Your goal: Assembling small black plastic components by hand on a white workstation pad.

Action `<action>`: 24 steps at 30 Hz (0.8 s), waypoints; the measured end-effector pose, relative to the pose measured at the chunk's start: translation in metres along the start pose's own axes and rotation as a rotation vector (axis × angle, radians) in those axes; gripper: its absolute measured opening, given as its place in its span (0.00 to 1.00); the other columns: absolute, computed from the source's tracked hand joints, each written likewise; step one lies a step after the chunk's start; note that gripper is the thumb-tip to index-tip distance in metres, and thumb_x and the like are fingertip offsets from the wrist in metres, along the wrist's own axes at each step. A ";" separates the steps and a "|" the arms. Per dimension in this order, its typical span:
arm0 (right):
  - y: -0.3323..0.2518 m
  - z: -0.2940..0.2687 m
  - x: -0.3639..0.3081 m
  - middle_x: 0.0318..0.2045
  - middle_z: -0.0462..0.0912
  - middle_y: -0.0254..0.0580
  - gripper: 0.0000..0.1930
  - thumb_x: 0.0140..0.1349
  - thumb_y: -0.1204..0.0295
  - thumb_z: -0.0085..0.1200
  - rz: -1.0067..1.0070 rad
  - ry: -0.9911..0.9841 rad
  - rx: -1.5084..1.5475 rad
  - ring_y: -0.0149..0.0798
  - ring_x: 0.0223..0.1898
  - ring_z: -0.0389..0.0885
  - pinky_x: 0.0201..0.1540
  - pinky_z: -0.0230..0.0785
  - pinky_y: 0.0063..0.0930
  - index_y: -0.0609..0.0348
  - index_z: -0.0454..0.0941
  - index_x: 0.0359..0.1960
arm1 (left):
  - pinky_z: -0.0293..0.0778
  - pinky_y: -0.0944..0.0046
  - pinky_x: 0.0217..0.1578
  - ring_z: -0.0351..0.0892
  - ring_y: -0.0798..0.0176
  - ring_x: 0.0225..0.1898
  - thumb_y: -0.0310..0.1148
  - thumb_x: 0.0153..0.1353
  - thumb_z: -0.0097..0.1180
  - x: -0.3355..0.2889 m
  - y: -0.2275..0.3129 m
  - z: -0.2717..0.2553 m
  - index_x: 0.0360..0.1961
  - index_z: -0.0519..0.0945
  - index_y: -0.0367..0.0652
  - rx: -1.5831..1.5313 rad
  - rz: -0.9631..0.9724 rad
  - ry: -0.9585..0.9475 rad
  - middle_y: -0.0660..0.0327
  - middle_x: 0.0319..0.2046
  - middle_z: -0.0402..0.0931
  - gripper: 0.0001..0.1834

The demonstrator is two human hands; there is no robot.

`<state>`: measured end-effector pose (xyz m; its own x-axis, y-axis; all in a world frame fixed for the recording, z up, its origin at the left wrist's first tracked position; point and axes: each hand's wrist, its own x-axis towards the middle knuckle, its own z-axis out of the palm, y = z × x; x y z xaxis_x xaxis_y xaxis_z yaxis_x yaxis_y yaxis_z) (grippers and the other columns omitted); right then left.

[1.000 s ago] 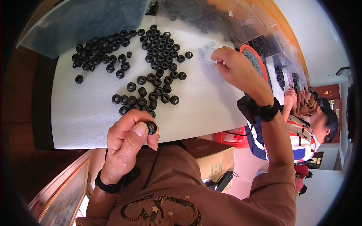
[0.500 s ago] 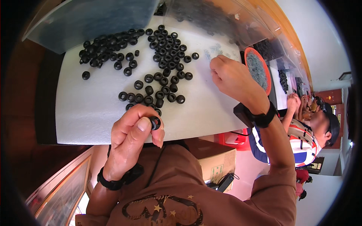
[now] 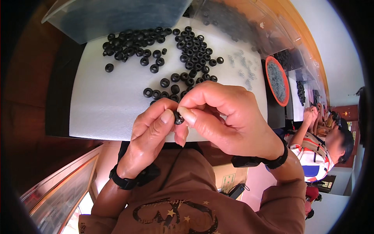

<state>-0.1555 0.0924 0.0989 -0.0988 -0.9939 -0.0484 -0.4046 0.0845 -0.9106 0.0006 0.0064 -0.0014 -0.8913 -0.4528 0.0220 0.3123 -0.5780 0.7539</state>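
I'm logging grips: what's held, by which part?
A black ring, its outer side pinched in the left grip; whether the right grip holds anything is unclear.

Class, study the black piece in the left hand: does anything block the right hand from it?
Nothing visible does: the right hand has its thumb and finger right at the black piece, pinched in the left hand. Loose black rings lie beyond, on the white surface. Any small part between the right fingertips is hidden.

black ring (image 3: 179,118) partly hidden, translucent bin (image 3: 117,20) cropped
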 end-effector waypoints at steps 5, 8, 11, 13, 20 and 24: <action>0.000 0.006 0.001 0.29 0.81 0.37 0.01 0.69 0.83 0.53 -0.011 0.075 -0.041 0.26 0.31 0.83 0.32 0.72 0.18 0.68 0.76 0.40 | 0.73 0.65 0.39 0.74 0.68 0.34 0.47 0.78 0.45 -0.001 0.001 -0.001 0.51 0.74 0.35 -0.036 0.000 -0.016 0.61 0.34 0.74 0.22; 0.013 0.008 0.003 0.27 0.79 0.40 0.07 0.64 0.85 0.57 -0.303 0.122 -0.421 0.31 0.26 0.81 0.27 0.70 0.23 0.67 0.76 0.42 | 0.73 0.65 0.39 0.74 0.68 0.33 0.47 0.78 0.44 0.000 0.002 0.000 0.51 0.73 0.35 -0.067 -0.016 -0.003 0.61 0.34 0.74 0.22; 0.014 0.012 -0.002 0.29 0.79 0.44 0.15 0.59 0.87 0.57 -0.416 0.112 -0.574 0.40 0.23 0.80 0.25 0.70 0.29 0.68 0.76 0.49 | 0.73 0.65 0.39 0.74 0.67 0.34 0.46 0.78 0.44 0.000 0.000 -0.004 0.52 0.73 0.35 -0.064 0.001 -0.018 0.61 0.34 0.74 0.21; 0.021 0.018 -0.009 0.29 0.79 0.44 0.20 0.59 0.87 0.57 -0.429 0.128 -0.559 0.40 0.23 0.80 0.25 0.71 0.30 0.68 0.75 0.55 | 0.73 0.65 0.39 0.74 0.67 0.34 0.45 0.79 0.43 0.000 0.000 -0.003 0.52 0.73 0.35 -0.102 -0.005 0.001 0.60 0.33 0.74 0.21; 0.026 0.014 -0.016 0.31 0.79 0.43 0.39 0.51 0.90 0.56 -0.420 0.064 -0.452 0.40 0.24 0.79 0.25 0.73 0.30 0.65 0.66 0.69 | 0.74 0.65 0.38 0.74 0.67 0.34 0.45 0.79 0.42 0.002 -0.003 -0.009 0.50 0.73 0.35 -0.144 0.025 -0.068 0.60 0.34 0.75 0.20; 0.021 0.017 -0.020 0.30 0.78 0.43 0.45 0.46 0.91 0.55 -0.365 0.020 -0.503 0.41 0.22 0.77 0.24 0.72 0.32 0.60 0.63 0.73 | 0.74 0.65 0.38 0.74 0.66 0.34 0.45 0.79 0.43 0.000 0.002 -0.002 0.49 0.73 0.36 -0.116 -0.004 0.046 0.61 0.34 0.74 0.20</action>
<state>-0.1464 0.1131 0.0737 0.1119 -0.9640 0.2413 -0.7939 -0.2328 -0.5617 0.0014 0.0040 -0.0011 -0.8777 -0.4790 -0.0130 0.3467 -0.6536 0.6727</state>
